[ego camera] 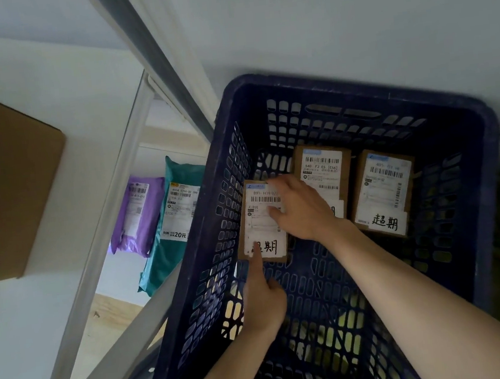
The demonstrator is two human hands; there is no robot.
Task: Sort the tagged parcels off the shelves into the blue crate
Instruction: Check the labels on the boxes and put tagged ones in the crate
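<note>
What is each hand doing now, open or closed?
Left hand: open, straight index finger pressing the tag of the left parcel.
Right hand: open, fingers resting flat on the same parcel.

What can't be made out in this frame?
Head view: tag on the middle parcel, hidden by the right hand.
Head view: first tag character on the left parcel, covered by the left hand.
Head view: cardboard box, cut by the left edge.
Head view: label print on the purple mailer, too small.

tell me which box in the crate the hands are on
The leftmost box of three, beside the crate's left wall; left hand and right hand both touch it.
</note>
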